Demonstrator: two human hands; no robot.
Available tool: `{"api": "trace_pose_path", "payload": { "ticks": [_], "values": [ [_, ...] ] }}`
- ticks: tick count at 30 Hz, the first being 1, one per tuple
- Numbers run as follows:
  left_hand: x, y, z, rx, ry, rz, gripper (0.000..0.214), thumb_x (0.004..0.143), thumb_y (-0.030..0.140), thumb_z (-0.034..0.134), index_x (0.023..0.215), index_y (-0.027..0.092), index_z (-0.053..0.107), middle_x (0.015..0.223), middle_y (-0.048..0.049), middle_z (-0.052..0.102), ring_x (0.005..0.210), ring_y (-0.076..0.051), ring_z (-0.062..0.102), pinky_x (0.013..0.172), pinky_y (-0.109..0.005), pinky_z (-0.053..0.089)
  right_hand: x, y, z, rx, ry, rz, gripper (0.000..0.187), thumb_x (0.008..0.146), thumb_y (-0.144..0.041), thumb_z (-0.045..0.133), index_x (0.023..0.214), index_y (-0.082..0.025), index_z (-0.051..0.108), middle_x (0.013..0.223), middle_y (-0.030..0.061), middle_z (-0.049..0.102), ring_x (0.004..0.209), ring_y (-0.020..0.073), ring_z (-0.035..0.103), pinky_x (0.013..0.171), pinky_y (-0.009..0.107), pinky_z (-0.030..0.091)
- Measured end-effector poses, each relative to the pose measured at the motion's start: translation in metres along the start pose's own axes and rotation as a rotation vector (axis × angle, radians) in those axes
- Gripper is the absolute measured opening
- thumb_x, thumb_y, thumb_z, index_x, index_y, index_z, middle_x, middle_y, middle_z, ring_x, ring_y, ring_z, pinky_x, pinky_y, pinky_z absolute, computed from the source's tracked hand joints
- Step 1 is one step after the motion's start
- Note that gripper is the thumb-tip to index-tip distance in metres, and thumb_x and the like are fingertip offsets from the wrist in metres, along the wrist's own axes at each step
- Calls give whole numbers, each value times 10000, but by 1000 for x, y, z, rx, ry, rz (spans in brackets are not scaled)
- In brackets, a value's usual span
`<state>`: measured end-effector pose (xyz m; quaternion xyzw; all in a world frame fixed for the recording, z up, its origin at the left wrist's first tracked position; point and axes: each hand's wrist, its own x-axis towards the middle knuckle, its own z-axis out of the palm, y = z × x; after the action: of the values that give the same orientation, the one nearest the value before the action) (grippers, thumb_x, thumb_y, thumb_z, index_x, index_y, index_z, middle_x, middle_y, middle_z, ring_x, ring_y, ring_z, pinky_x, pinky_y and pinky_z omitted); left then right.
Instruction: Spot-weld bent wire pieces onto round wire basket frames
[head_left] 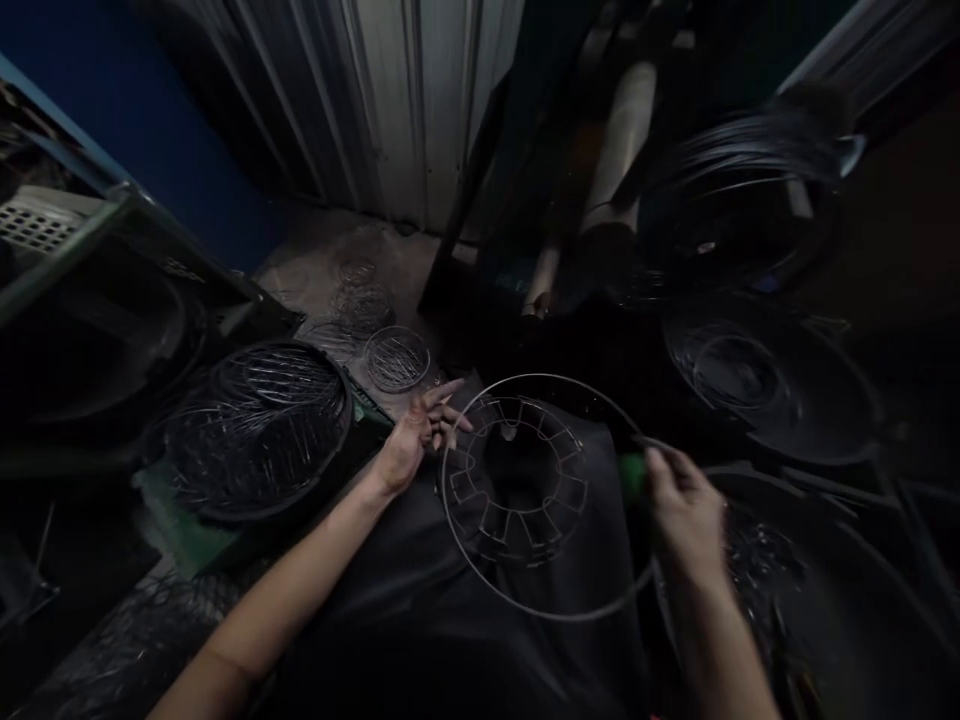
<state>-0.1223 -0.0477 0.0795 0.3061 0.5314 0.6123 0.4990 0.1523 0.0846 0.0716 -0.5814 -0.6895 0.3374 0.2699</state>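
Over the blk sheet (420,560) in front of the seat, one lg. wire ring (566,619) is up at a tilt, w/ the R hand (686,510) on its right edge. From where I stand that grip is narrow, thumb & fingers pinched on the wire; hand's a bit blurred. L hand (420,430) is at the ring's opposite edge, upper left, grip loose & part-wide, fingers spread unevenly; can't tell if the tips touch the wire.

Inside the ring's outline, a looped wire frame (480,515), approx. round, w/ U-shaped bends all the way about; can't tell if ring & frame touch. Green item (632,474) just beside the R hand, too dim to make out.

Off to the left, a blk tub (349,415) full of thin wire pcs. (289,375), on a green support (184,535). Beyond it, on the flr. (300,245), a round wire piece (397,358) plus more wire bundles near the corrugated wall (420,110). White basket (37,222) on the green rack, far left.

Right side: upper dark tray (840,425) w/ coiled wire (731,370), lower tray (870,590) w/ sm. metal bits (765,555), & a big wire coil (757,150) up behind.
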Motion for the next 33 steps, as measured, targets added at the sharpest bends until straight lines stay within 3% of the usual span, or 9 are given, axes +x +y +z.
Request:
{"api": "trace_pose_path", "payload": {
  "ticks": [3, 7, 12, 17, 21, 25, 27, 30, 33],
  "values": [
    [0, -23, -16, 270, 179, 9, 470, 854, 458, 536, 1222, 167, 571, 865, -62, 688, 690, -145, 595, 638, -247, 444, 0, 7, 25, -45, -23, 45, 394, 836, -455, 485, 1031, -165, 667, 983, 104, 690, 942, 260, 627, 869, 411, 480],
    [10, -60, -28, 637, 261, 76, 316, 869, 296, 502, 1123, 174, 646, 1080, -83, 670, 1004, -227, 614, 896, -344, 458, 6, 14, 47, -102, -68, 9, 422, 805, -468, 473, 1037, -184, 681, 1021, 96, 696, 953, 260, 632, 869, 400, 481],
    [12, -74, -28, 811, 180, 75, 332, 900, 237, 421, 1171, 195, 609, 1055, -74, 654, 989, -203, 612, 890, -333, 473, 11, 26, 42, -150, -128, -15, 425, 810, -473, 463, 1042, -190, 679, 1025, 101, 674, 902, 238, 630, 835, 384, 490],
    [3, -81, -27, 932, 136, 55, 389, 924, 236, 351, 1265, 224, 537, 919, -61, 575, 879, -174, 581, 821, -306, 484, 20, 46, 30, -189, -294, 11, 462, 806, -440, 466, 1181, -223, 625, 1062, 83, 652, 966, 233, 611, 894, 396, 467],
    [-3, -97, -26, 968, 185, 86, 429, 918, 216, 325, 1317, 241, 479, 984, -70, 498, 901, -171, 549, 812, -300, 478, 22, 50, 23, -31, -442, 27, 459, 827, -459, 486, 1207, -231, 605, 1173, 67, 634, 1131, 224, 557, 1015, 403, 399],
    [-1, -104, -24, 953, 227, 114, 424, 914, 220, 313, 1289, 216, 509, 943, -63, 479, 866, -161, 535, 811, -292, 464, 26, 46, 25, 103, -469, 100, 503, 783, -504, 567, 1190, -213, 616, 1241, 75, 607, 1204, 252, 514, 1069, 438, 342],
    [0, -102, -25, 931, 235, 97, 414, 916, 253, 316, 1271, 212, 527, 937, -67, 493, 854, -168, 539, 798, -303, 464, 26, 44, 26, 182, -499, 160, 505, 761, -515, 599, 1162, -209, 633, 1196, 80, 635, 1171, 269, 541, 1028, 451, 395],
    [-2, -91, -29, 829, 227, 69, 390, 917, 344, 346, 1197, 198, 574, 962, -76, 540, 896, -192, 552, 835, -336, 454, 17, 37, 20, 320, -529, 272, 529, 745, -519, 624, 1161, -194, 632, 1015, 84, 701, 963, 262, 647, 811, 404, 544],
    [-5, -73, -34, 638, 184, 18, 378, 909, 431, 397, 1146, 197, 577, 1010, -62, 589, 979, -193, 549, 900, -321, 425, -3, 25, 6, 383, -484, 347, 618, 733, -502, 645, 1237, -151, 575, 831, 72, 709, 655, 196, 657, 557, 310, 542]
  ]
}}
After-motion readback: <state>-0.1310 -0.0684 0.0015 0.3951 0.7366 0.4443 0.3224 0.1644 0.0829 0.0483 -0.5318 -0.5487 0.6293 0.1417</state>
